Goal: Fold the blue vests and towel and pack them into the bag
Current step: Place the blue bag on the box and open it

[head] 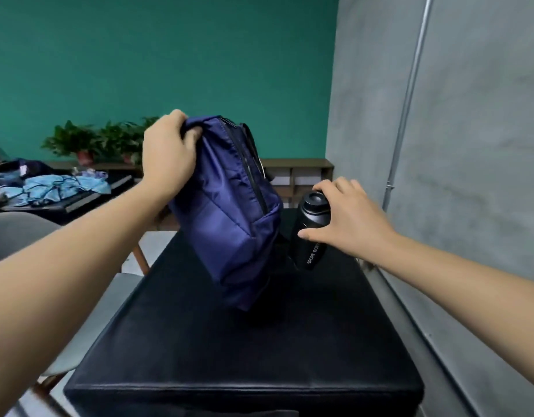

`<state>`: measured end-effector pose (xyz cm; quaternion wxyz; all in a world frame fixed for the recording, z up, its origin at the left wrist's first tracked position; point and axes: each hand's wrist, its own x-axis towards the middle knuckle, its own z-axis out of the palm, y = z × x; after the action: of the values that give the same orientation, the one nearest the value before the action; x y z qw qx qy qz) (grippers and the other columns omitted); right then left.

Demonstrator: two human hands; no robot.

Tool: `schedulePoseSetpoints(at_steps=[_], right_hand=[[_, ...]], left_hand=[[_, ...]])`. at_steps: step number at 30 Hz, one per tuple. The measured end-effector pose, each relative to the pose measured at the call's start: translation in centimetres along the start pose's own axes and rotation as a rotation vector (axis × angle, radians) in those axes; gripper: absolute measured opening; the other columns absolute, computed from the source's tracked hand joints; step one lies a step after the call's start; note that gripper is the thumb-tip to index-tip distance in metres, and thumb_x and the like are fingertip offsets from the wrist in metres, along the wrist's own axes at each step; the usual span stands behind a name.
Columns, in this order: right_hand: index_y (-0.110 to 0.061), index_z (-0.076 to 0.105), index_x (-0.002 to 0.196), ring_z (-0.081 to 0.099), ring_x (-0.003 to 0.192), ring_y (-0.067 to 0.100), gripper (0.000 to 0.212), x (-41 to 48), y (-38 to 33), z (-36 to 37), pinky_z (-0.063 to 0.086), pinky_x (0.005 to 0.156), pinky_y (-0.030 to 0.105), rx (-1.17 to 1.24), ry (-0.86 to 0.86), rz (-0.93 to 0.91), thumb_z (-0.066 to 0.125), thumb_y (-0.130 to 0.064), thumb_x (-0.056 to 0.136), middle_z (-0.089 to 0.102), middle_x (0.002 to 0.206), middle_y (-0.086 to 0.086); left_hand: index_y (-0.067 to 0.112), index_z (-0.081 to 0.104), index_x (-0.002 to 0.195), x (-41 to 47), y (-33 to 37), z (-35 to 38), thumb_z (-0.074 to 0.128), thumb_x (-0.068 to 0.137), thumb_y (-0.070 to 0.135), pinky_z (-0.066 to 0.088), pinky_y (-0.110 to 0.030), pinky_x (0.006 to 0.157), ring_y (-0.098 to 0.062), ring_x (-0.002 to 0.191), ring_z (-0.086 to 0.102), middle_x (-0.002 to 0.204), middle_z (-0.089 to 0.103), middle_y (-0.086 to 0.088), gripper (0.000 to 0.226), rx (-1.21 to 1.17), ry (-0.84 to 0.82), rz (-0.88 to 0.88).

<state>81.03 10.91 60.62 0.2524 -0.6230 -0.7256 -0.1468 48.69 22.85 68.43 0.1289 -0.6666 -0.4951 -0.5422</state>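
A dark blue backpack (229, 224) stands tilted on the black padded table (244, 341), its zip facing right. My left hand (166, 155) grips the fabric at the bag's top. Beside the bag on the right a black sport bottle (312, 233) leans, and my right hand (347, 218) wraps its fingers and thumb round the bottle's upper part. Crumpled light blue clothes (55, 188) lie in a heap on a dark table at the far left.
A grey concrete wall (470, 145) with a metal conduit runs close along the table's right side. A grey chair (16, 233) stands to the left. Potted plants (85, 142) and a low wooden shelf (299, 173) line the green back wall.
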Motion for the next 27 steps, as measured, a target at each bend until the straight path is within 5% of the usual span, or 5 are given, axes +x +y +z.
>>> schedulePoseSetpoints(at_steps=[15, 24, 27], right_hand=[[-0.027, 0.049, 0.132, 0.044, 0.121, 0.026, 0.085, 2.0, 10.0, 1.1, 0.052, 0.079, 0.042, -0.203, -0.054, 0.083, 0.080, -0.074, 0.068, 0.052, 0.125, 0.001], [-0.024, 0.048, 0.134, 0.046, 0.123, 0.027, 0.087, 5.1, 10.9, 4.7, 0.052, 0.080, 0.042, -0.200, -0.091, 0.120, 0.080, -0.074, 0.071, 0.054, 0.127, 0.003], [-0.023, 0.048, 0.135, 0.046, 0.123, 0.027, 0.086, 7.2, 11.6, 6.5, 0.049, 0.079, 0.040, -0.196, -0.109, 0.141, 0.081, -0.072, 0.072, 0.054, 0.128, 0.004]], left_hand=[[0.028, 0.054, 0.100, -20.5, 5.1, 9.6, 0.055, 0.109, 0.022, 0.044, -0.019, 0.077, -0.006, 0.089, 0.059, 0.096, 0.064, 0.010, 0.011, -0.520, -0.108, -0.332], [0.026, 0.055, 0.107, -28.0, -0.7, 8.0, 0.050, 0.111, 0.034, 0.050, -0.043, 0.080, -0.021, 0.084, 0.063, 0.092, 0.069, 0.005, 0.011, -0.526, -0.398, -0.510], [0.024, 0.058, 0.106, -27.2, -2.3, 7.5, 0.039, 0.109, 0.051, 0.045, -0.034, 0.078, -0.023, 0.083, 0.059, 0.093, 0.067, 0.003, 0.033, -0.524, -0.378, -0.495]])
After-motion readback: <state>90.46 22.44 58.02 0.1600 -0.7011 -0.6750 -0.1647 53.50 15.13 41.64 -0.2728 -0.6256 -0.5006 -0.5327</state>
